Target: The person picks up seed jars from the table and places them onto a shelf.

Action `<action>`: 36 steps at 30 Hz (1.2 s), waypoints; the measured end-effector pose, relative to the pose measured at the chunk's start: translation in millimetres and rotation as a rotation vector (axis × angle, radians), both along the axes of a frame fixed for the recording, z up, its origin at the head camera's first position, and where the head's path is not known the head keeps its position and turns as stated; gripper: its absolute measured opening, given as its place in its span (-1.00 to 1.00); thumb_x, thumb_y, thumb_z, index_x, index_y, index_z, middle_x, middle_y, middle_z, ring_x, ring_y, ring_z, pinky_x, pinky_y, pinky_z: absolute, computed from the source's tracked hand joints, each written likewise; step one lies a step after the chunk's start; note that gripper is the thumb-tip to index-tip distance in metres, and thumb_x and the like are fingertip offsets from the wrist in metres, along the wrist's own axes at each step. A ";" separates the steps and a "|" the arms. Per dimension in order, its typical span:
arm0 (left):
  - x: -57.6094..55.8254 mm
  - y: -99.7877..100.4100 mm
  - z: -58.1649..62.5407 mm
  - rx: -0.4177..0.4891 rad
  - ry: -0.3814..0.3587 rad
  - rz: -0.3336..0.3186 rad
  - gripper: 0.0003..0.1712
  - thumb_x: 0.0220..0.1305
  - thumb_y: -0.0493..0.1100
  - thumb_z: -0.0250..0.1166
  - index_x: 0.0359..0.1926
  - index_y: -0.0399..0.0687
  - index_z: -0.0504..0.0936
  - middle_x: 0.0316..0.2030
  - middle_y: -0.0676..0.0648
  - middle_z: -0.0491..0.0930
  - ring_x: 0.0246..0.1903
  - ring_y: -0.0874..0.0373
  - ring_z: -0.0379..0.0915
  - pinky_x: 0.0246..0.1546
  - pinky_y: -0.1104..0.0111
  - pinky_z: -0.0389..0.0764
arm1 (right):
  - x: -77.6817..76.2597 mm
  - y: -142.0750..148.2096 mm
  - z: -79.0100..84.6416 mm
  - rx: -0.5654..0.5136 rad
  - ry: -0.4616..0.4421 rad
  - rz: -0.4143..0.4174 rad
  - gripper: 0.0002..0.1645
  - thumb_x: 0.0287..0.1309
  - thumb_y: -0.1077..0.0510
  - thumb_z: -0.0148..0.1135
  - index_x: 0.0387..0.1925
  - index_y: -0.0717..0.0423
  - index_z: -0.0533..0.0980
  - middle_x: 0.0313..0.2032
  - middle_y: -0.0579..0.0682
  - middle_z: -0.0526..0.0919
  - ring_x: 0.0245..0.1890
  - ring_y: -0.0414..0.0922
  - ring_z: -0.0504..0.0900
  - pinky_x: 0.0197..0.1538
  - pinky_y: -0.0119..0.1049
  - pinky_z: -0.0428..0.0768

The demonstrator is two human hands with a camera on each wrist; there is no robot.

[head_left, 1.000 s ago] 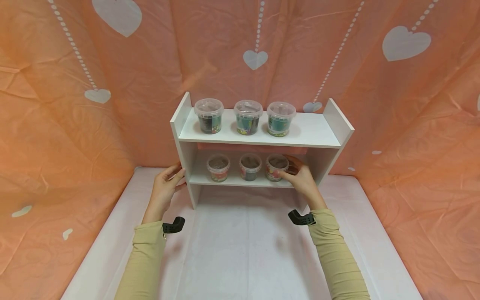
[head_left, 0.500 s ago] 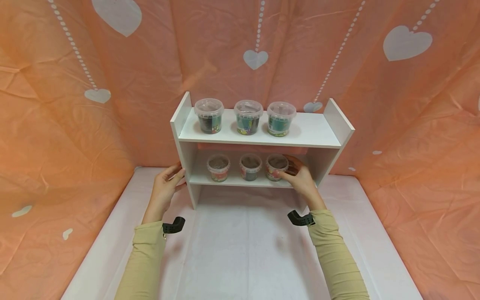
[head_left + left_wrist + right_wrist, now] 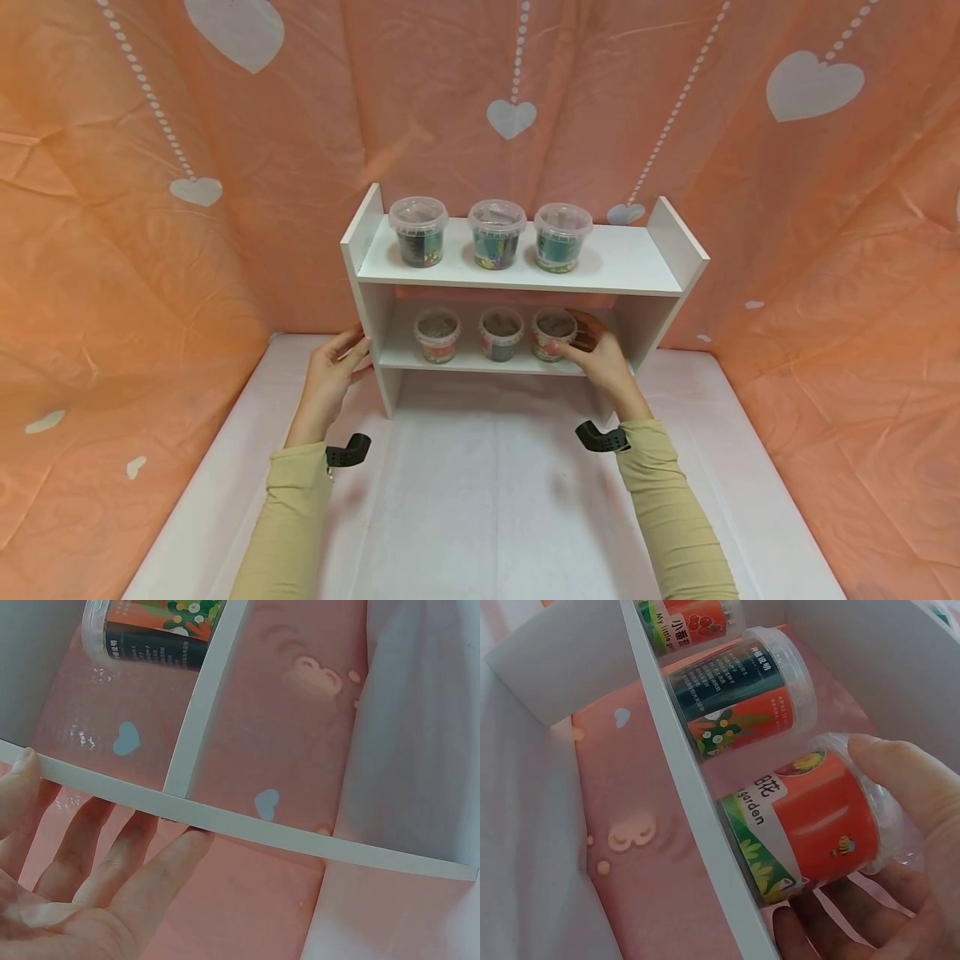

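Note:
A white two-tier shelf (image 3: 517, 286) stands with three clear-lidded plastic tubs on each tier. My right hand (image 3: 603, 358) reaches into the lower tier and holds the rightmost tub (image 3: 550, 346), which has a red label with a bee (image 3: 825, 825). In the right wrist view its thumb (image 3: 900, 772) lies at the lid's rim while the fingers curl round the other side. The middle tub (image 3: 501, 335) and left tub (image 3: 437, 337) stand beside it. My left hand (image 3: 330, 379) touches the shelf's left side panel; in the left wrist view the fingers (image 3: 142, 877) extend along its outer face, thumb at the front edge.
On the top tier stand a left tub (image 3: 418, 232), a middle tub (image 3: 497, 234) and a right tub (image 3: 560, 237), with green and dark labels. White cloth (image 3: 465, 517) covers the table. An orange curtain (image 3: 435, 108) with hearts hangs behind and at the sides.

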State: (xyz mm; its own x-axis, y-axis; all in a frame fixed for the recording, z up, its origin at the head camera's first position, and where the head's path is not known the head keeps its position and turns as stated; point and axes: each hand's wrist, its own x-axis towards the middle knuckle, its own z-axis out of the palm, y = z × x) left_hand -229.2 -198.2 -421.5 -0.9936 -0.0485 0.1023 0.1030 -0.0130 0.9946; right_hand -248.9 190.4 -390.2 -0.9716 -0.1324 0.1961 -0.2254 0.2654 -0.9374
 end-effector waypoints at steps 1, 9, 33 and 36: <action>0.1 0.0 0.0 0.002 0.001 -0.001 -0.39 0.39 -0.11 0.17 0.37 -0.26 0.28 0.28 -0.26 0.29 0.20 -0.11 0.31 0.05 0.00 0.44 | 2.5 -1.2 3.6 0.004 -0.002 -0.001 -0.19 0.08 0.34 0.36 0.33 0.34 0.22 0.16 0.35 0.40 0.15 0.16 0.41 0.13 -0.23 0.48; -0.7 -1.1 -0.8 0.004 0.009 -0.008 -0.38 0.39 -0.11 0.16 0.37 -0.26 0.28 0.29 -0.27 0.28 0.21 -0.13 0.30 0.07 -0.01 0.43 | 4.9 -0.8 5.2 -0.017 0.022 0.021 -0.20 0.06 0.41 0.34 0.32 0.41 0.21 0.15 0.41 0.39 0.15 0.23 0.40 0.21 0.05 0.38; 30.1 -17.2 -4.7 -0.150 0.021 -0.062 -0.45 0.49 -0.02 -0.01 0.31 -0.31 0.35 0.18 -0.38 0.41 0.08 0.04 0.48 0.08 0.16 0.49 | 28.2 36.1 -35.3 -0.138 0.129 0.076 -0.25 0.12 0.39 0.31 0.31 0.36 0.23 0.21 0.36 0.38 0.22 0.19 0.35 0.23 -0.23 0.40; 36.0 -21.5 -11.0 -0.163 0.002 -0.061 -0.45 0.49 -0.01 -0.01 0.31 -0.30 0.36 0.17 -0.35 0.42 0.02 0.18 0.51 0.05 0.19 0.52 | 37.3 40.5 -39.3 -0.130 0.137 0.081 -0.29 0.14 0.39 0.28 0.30 0.40 0.23 0.20 0.38 0.37 0.20 0.18 0.38 0.18 -0.34 0.44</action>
